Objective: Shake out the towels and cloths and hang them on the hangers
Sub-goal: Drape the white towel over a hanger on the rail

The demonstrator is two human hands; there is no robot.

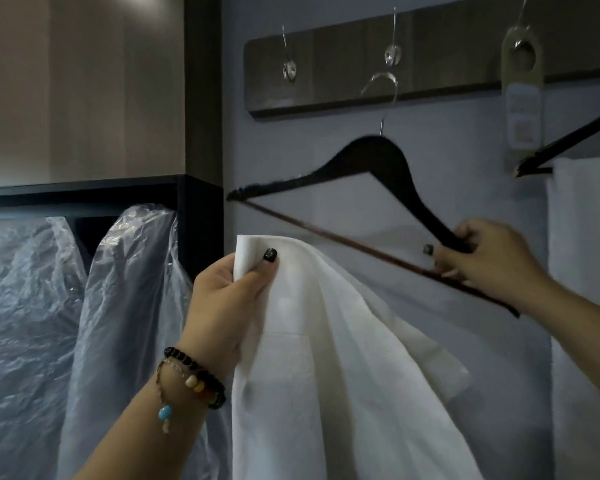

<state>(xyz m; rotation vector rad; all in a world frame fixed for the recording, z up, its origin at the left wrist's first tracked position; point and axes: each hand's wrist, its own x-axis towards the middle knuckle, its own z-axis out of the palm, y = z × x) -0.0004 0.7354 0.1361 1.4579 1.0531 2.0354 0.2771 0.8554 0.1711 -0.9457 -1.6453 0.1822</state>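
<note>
Up against the pale grey wall (465, 140), the person's left hand (229, 303) pinches the top corner of a white cloth towel (326, 375), thumb pressed on the front of the fabric and the other fingers curled behind it. The towel hangs down from that grip in loose folds, its upper edge lying just beside the lower bar of a dark wooden clothes hanger (378, 157); whether cloth and bar actually touch is hard to say from here. A string of dark beads and a thin cord bracelet with a blue bead (191, 382) sit on the left wrist.

The right hand (489, 258) grips the right end of that hanger, fingers wrapped around the shoulder and bar where they meet. The hanger is tilted, its left tip higher than the held end, and its metal hook reaches up to the middle silver wall hook (392, 57) on a dark wooden rail (343, 74) fixed to the wall.

Further right, a beige door-hanger card (522, 88) dangles from another hook, and beneath it a second dark hanger (568, 140) carries a white towel (586, 271) draped flat. To the left, clear plastic covers (118, 289) hang in a dark-framed open wardrobe (201, 98).
</note>
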